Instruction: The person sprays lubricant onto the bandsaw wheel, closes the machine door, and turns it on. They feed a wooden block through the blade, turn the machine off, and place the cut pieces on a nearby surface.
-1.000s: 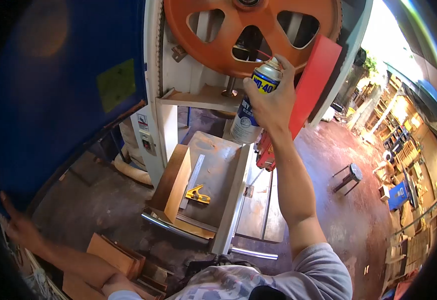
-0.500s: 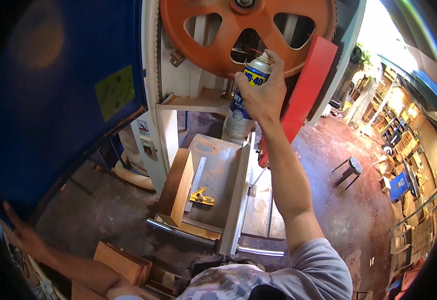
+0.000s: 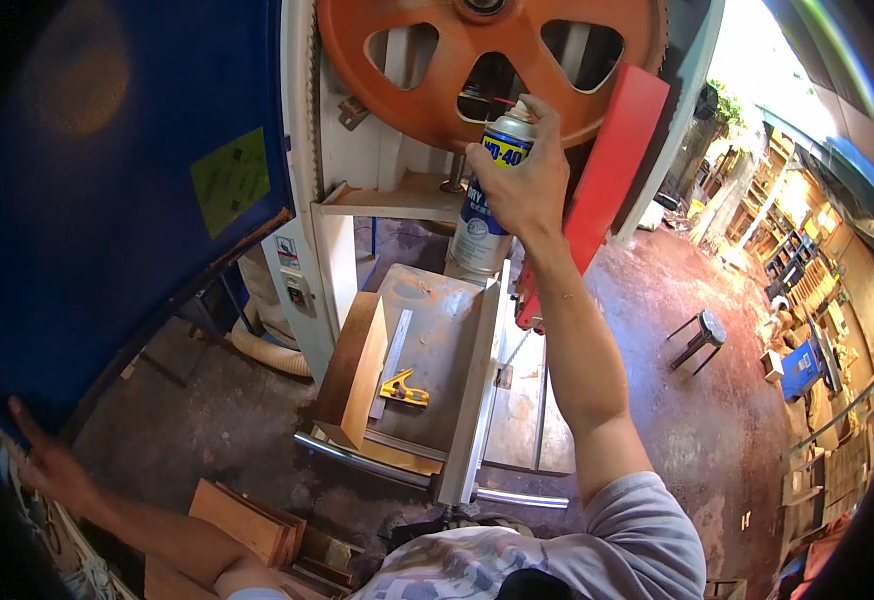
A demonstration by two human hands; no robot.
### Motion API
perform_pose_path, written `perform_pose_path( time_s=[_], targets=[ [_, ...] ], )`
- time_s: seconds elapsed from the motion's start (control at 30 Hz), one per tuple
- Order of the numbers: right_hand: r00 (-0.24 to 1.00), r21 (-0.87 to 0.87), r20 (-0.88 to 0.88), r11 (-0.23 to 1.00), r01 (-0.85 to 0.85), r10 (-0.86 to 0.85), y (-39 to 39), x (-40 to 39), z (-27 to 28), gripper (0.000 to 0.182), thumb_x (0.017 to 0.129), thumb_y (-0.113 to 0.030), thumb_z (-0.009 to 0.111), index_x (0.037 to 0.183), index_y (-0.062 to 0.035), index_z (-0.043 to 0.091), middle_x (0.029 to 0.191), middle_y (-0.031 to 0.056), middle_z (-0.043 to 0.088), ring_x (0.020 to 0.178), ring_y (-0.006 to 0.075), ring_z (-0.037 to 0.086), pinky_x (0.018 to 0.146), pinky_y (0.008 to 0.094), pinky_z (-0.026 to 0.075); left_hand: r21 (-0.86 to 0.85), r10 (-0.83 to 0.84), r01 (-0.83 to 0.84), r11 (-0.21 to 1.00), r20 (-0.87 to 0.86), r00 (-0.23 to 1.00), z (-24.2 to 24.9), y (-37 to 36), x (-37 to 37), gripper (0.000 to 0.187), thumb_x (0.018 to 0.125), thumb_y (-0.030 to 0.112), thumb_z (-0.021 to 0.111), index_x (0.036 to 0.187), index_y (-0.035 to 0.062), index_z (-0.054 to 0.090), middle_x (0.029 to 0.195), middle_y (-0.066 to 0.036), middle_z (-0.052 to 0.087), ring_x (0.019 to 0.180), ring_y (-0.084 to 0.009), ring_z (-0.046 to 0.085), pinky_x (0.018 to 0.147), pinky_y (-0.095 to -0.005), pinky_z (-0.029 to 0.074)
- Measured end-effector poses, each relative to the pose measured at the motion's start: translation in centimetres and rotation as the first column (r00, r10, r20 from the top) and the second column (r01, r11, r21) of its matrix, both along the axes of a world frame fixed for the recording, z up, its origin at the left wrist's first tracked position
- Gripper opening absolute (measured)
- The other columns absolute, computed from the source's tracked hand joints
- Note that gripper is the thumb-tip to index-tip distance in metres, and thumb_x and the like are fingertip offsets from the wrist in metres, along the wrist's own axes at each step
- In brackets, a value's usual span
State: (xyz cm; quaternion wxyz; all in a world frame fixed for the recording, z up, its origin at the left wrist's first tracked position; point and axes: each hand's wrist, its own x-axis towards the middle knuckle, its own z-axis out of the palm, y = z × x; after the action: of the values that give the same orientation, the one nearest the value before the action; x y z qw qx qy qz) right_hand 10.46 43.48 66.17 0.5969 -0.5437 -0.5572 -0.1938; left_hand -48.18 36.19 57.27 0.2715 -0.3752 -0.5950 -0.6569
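Note:
My right hand (image 3: 525, 180) is wrapped round a blue and silver WD-40 spray can (image 3: 479, 228), its index finger on the nozzle. A thin red straw points left from the nozzle, in front of an orange spoked wheel (image 3: 412, 95) inside the open machine housing. Right of the can slants a red guard (image 3: 617, 160). At the far left, my left hand (image 3: 49, 468) is at the lower edge of the dark blue door (image 3: 127, 220), fingers apart; whether it touches the door is hard to tell.
Below the wheel, the machine table (image 3: 437, 330) carries a wooden block (image 3: 352, 370) and a yellow combination square (image 3: 402, 390). A metal fence (image 3: 477, 390) runs alongside. Wood boards (image 3: 247, 520) lie at the lower left. A black stool (image 3: 699, 338) stands on the floor at right.
The view has shifted slightly, and the wheel and guard sit a little higher and further left in it. My right hand still holds the can at the wheel.

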Motion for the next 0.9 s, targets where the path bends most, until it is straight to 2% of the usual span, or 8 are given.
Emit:
perform_pose_path(
  time_s=[0.1,0.17,0.33,0.5,0.6,0.7,0.8,0.9],
  targets=[
    [1.000,-0.004,0.004,1.000,-0.014,0.014,-0.1,0.0,0.0,0.074,0.073,-0.025,0.080,0.137,-0.0035,0.048,0.116,0.0242,0.062,0.108,0.0399,0.063,0.096,0.0481,0.050,0.014,-0.056,0.058,0.998,-0.106,0.993,-0.3,-0.1,-0.5,0.058,0.107,0.042,0.053,0.146,-0.0012,0.054,0.144,-0.024,0.058,0.135,-0.0337,0.056,0.117,-0.0433,0.042],
    [1.000,-0.005,0.021,1.000,-0.002,0.002,0.0,0.1,-0.1,0.074,0.074,-0.025,0.080,0.136,-0.0035,0.048,0.116,0.0244,0.062,0.108,0.0402,0.063,0.096,0.0484,0.050,0.013,-0.004,0.005,1.000,-0.078,0.997,0.4,-0.5,0.7,0.058,0.107,0.041,0.055,0.147,-0.0004,0.052,0.143,-0.023,0.059,0.134,-0.0337,0.056,0.117,-0.0436,0.043],
    [1.000,-0.026,0.005,0.999,-0.020,0.020,-0.2,-0.2,0.2,0.073,0.074,-0.026,0.080,0.136,-0.0034,0.048,0.118,0.0247,0.062,0.109,0.0404,0.063,0.097,0.0484,0.049,0.067,-0.160,0.155,0.986,0.072,0.985,0.7,-0.4,1.7,0.062,0.104,0.042,0.060,0.146,-0.0021,0.052,0.142,-0.025,0.059,0.132,-0.0341,0.058,0.115,-0.0433,0.045],
    [1.000,-0.056,0.026,0.998,0.004,-0.002,-0.3,0.1,0.2,0.074,0.074,-0.026,0.079,0.136,-0.0037,0.048,0.117,0.0243,0.063,0.109,0.0403,0.063,0.097,0.0477,0.049,0.104,-0.213,0.202,0.974,0.115,0.970,0.6,-0.2,1.3,0.068,0.102,0.046,0.063,0.145,-0.0047,0.052,0.141,-0.027,0.058,0.130,-0.0352,0.059,0.111,-0.0426,0.048],
    [1.000,-0.059,0.014,0.998,-0.002,0.003,-0.4,0.0,0.2,0.073,0.074,-0.027,0.079,0.136,-0.0042,0.048,0.116,0.0241,0.063,0.109,0.0403,0.063,0.098,0.0476,0.049,0.037,-0.137,0.138,0.990,-0.009,0.990,0.4,0.0,0.3,0.068,0.102,0.046,0.062,0.146,-0.0047,0.052,0.140,-0.027,0.059,0.129,-0.0355,0.060,0.110,-0.0426,0.049],
    [0.999,-0.066,0.003,0.997,-0.032,0.033,-0.4,0.1,0.2,0.073,0.074,-0.027,0.079,0.136,-0.0046,0.049,0.117,0.0240,0.063,0.110,0.0403,0.063,0.098,0.0477,0.049,-0.011,-0.068,0.069,0.998,0.108,0.992,0.7,-0.1,1.3,0.069,0.102,0.047,0.062,0.146,-0.0051,0.051,0.140,-0.027,0.059,0.128,-0.0352,0.061,0.110,-0.0422,0.049],
    [0.999,-0.051,0.046,0.999,-0.016,0.018,-0.2,0.3,0.1,0.073,0.074,-0.027,0.079,0.137,-0.0049,0.049,0.116,0.0241,0.063,0.109,0.0407,0.063,0.097,0.0481,0.049,0.017,-0.146,0.145,0.989,0.059,0.988,0.8,-0.3,1.5,0.070,0.101,0.048,0.063,0.146,-0.0059,0.051,0.139,-0.028,0.060,0.127,-0.0346,0.061,0.110,-0.0424,0.049],
    [0.999,-0.059,0.032,0.998,-0.016,0.018,-0.5,0.1,0.0,0.074,0.074,-0.028,0.080,0.137,-0.0050,0.049,0.117,0.0243,0.063,0.109,0.0410,0.064,0.097,0.0487,0.050,0.038,-0.151,0.150,0.988,0.042,0.988,0.6,-0.3,1.3,0.072,0.101,0.048,0.063,0.145,-0.0081,0.051,0.138,-0.027,0.061,0.126,-0.0340,0.062,0.109,-0.0414,0.049]
  ],
)
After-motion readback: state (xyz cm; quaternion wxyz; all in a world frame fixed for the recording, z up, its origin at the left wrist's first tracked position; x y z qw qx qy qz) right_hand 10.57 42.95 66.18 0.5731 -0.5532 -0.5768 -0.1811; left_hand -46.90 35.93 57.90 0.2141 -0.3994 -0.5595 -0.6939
